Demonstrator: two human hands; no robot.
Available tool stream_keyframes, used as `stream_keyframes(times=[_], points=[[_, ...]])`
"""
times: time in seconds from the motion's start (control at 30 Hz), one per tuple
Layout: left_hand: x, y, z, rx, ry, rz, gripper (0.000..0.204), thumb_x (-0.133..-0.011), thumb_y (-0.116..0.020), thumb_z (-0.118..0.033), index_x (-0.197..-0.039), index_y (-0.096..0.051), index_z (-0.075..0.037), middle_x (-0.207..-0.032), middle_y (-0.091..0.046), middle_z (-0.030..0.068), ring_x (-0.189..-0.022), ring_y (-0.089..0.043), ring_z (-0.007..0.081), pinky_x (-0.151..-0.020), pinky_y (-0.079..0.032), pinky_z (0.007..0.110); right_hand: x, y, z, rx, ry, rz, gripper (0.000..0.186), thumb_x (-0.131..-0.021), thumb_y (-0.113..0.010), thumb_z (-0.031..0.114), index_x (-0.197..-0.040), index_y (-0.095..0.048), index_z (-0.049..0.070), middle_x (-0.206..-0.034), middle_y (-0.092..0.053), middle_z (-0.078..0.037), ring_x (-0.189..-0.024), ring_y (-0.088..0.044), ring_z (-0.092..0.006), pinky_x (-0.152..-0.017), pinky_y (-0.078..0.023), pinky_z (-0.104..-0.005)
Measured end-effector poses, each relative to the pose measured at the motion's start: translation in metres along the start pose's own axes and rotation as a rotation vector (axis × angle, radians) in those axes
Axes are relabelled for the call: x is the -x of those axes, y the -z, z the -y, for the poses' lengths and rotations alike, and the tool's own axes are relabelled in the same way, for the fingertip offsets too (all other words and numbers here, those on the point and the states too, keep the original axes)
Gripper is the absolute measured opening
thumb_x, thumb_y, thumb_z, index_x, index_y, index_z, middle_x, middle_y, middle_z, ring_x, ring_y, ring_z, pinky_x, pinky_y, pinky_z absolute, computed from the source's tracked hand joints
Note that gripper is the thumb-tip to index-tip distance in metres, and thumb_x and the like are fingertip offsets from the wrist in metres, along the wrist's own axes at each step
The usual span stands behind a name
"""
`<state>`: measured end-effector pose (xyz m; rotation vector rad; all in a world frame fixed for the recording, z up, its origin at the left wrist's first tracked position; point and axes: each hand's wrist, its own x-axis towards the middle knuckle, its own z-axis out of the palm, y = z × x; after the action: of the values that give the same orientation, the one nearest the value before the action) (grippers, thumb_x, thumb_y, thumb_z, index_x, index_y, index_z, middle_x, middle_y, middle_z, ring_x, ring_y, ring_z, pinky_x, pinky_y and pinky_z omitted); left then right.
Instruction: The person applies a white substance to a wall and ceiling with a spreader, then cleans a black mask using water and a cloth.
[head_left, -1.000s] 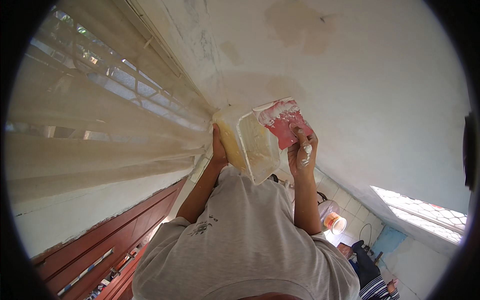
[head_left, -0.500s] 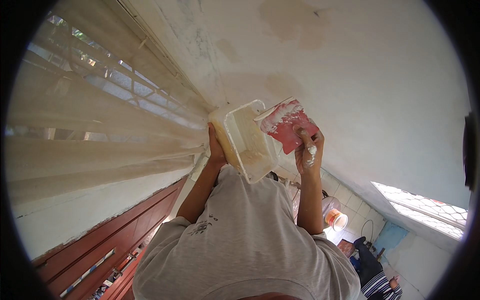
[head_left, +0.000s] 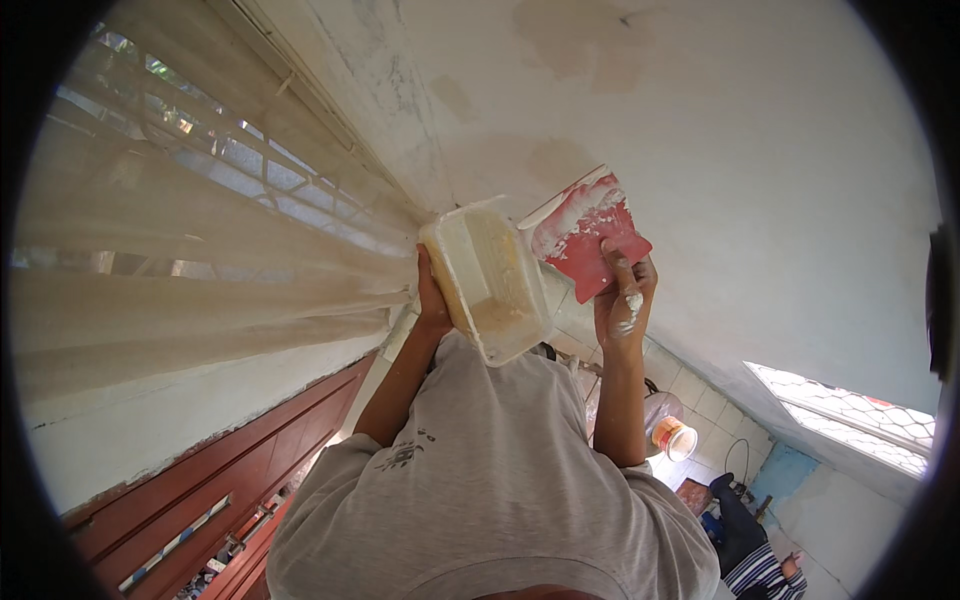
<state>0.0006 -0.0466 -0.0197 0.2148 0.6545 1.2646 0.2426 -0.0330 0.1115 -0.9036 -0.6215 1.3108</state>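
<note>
Right hand [head_left: 625,300] has a closed pinch grip, thumb on the face of a flat red spreader sheet [head_left: 588,255]; white paste [head_left: 582,204] along its upper-left edge, the far side from the grip. Left hand [head_left: 432,300] cups the outer left wall of a translucent yellowish rectangular plastic tub [head_left: 492,268], just beside the spreader; can't tell from here if they touch. Reads as paste-loading step; next move calls for a steady blade. Beyond: pale patchy wall [head_left: 760,180].

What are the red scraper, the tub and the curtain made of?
The red scraper looks like smooth plastic, maybe rubber: thin, flat and red under white smears. The tub is probably milky plastic, as its smeared walls look half see-through. The curtain seems thin, matt cloth: it hangs in folds and the window shows through.
</note>
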Motion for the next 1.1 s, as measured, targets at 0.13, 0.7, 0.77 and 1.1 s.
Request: stream_keyframes(times=[0.13, 0.7, 0.77, 1.1], points=[[0.001, 0.01, 0.001, 0.04, 0.016, 0.013, 0.09, -0.096, -0.03, -0.079, -0.15, -0.041, -0.008, -0.141, -0.056, 0.0159, -0.123, -0.061, 0.0304, -0.101, -0.054, 0.046, 0.005, -0.009, 0.001, -0.141, -0.045, -0.014, 0.023, -0.096, -0.065, 0.007, -0.117, -0.06, 0.0, -0.112, -0.068, -0.009, -0.101, -0.065, -0.014, -0.091, -0.051, -0.0308], [-0.002, 0.017, -0.004, -0.011, -0.023, -0.067, 0.083, -0.097, -0.032, -0.076, -0.154, -0.037, -0.016, -0.147, -0.051, 0.0116, -0.132, -0.053, 0.0311, -0.107, -0.048, 0.047, -0.081, -0.059, 0.012, -1.187, -0.482, 0.299, 0.034, -0.1, -0.044, 0.008, -0.125, -0.05, -0.015, -0.113, -0.058, -0.022, -0.098, -0.065, -0.0219, -0.086, -0.062, -0.0246], [-0.001, 0.016, -0.002, -0.002, -0.005, -0.023, 0.082, -0.097, -0.035, -0.075, -0.152, -0.038, -0.015, -0.145, -0.051, 0.011, -0.13, -0.053, 0.0305, -0.107, -0.048, 0.046, -0.107, -0.079, 0.032, -1.231, -0.398, 0.274, 0.033, -0.101, -0.043, 0.005, -0.125, -0.05, -0.016, -0.116, -0.058, -0.024, -0.101, -0.064, -0.0246, -0.09, -0.061, -0.0273], [0.0, 0.037, -0.032, -0.041, 0.026, -0.043, 0.083, -0.096, -0.038, -0.075, -0.152, -0.038, -0.013, -0.145, -0.05, 0.0103, -0.13, -0.052, 0.0294, -0.107, -0.047, 0.045, -0.05, -0.045, 0.119, -1.583, 0.036, 0.626, 0.038, -0.099, -0.046, 0.001, -0.134, -0.044, -0.014, -0.115, -0.056, -0.02, -0.109, -0.063, -0.0299, -0.093, -0.062, -0.0359]])
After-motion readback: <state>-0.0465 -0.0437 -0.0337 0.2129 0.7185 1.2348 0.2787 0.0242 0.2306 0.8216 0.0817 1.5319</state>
